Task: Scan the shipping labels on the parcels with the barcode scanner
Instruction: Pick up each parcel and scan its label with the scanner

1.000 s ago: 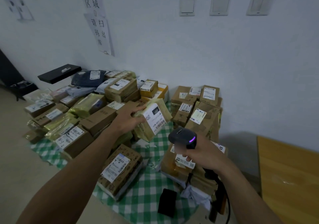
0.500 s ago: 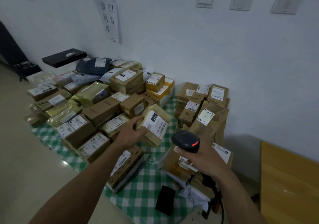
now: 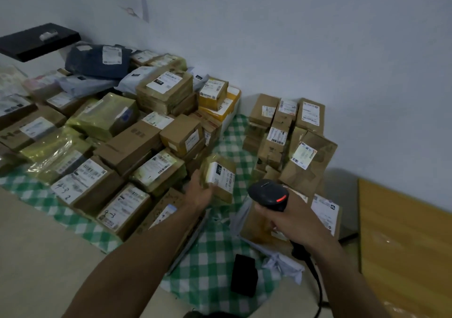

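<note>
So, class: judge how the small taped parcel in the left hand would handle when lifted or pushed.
Probably light: the left hand alone holds the parcel. Likely stiff, since its labelled face looks flat. Its shiny-looking wrap may prove slippery.

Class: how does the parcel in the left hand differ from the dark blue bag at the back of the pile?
The held parcel is yellowish and boxy; the dark blue bag is soft and rumpled. The left hand grips the held parcel tilted; the dark blue bag lies on the pile. Both carry white labels.
</note>
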The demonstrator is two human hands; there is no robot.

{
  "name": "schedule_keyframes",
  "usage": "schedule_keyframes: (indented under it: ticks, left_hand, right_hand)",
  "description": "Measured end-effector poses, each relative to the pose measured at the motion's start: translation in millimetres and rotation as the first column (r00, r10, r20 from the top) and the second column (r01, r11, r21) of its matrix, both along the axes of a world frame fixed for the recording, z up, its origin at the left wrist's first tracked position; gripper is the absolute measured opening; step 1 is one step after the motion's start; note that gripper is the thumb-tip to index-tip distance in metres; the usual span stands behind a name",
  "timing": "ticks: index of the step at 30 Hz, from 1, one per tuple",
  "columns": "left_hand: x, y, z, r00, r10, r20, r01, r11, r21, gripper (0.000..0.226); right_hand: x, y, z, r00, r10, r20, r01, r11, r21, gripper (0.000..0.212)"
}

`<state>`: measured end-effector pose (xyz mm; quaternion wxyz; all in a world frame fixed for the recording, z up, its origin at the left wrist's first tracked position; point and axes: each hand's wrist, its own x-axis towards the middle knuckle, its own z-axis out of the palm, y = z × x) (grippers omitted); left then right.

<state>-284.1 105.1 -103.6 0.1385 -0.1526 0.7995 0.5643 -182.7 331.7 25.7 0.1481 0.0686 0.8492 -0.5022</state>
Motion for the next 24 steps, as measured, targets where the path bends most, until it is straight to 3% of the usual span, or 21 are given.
schedule_keyframes:
  ticks: [4, 9, 11, 15, 18, 21, 24]
  left_hand:
    - [-22.0, -3.5, -28.3, 0.995, -0.097, 0.017, 0.098, 0.993, -0.068, 0.070]
    - [-50.2, -17.5, -67.1, 0.952, -0.297, 0.077, 0.307, 0.922, -0.237, 0.064]
    - [-58.8, -24.1, -74.2, 0.932, -0.352, 0.088, 0.362, 0.877, -0.318, 0.065]
    - [-55.6, -23.1, -74.3, 0.867, -0.466, 0.177, 0.488, 0.719, -0.495, 0.093]
    - [-46.9, -14.4, -79.5, 0.819, -0.528, 0.227, 0.556, 0.629, -0.543, 0.081]
    - [-42.8, -12.0, -89.1, 0.789, -0.563, 0.244, 0.576, 0.543, -0.611, 0.079]
    - [-39.3, -16.2, -90.6, 0.848, -0.483, 0.218, 0.495, 0.577, -0.650, 0.075]
  right_hand:
    - [-7.3, -15.2, -3.9, 0.999, -0.035, 0.009, 0.035, 0.999, 0.021, 0.028]
    - [-11.2, -26.2, -3.4, 0.999, -0.028, 0.031, 0.026, 0.996, 0.080, 0.018]
    - [-11.9, -30.2, -0.7, 0.998, -0.024, 0.056, 0.019, 0.997, 0.076, 0.015]
    - [-15.8, -32.0, -0.3, 0.997, -0.030, 0.069, 0.022, 0.994, 0.110, 0.024]
    - [-15.7, -28.0, -1.1, 0.995, -0.070, 0.071, 0.061, 0.991, 0.120, 0.027]
    - [-14.1, -24.3, -0.6, 0.991, -0.118, 0.062, 0.109, 0.986, 0.122, 0.019]
    - [-10.7, -25.1, 2.6, 0.992, -0.118, 0.043, 0.112, 0.987, 0.115, 0.016]
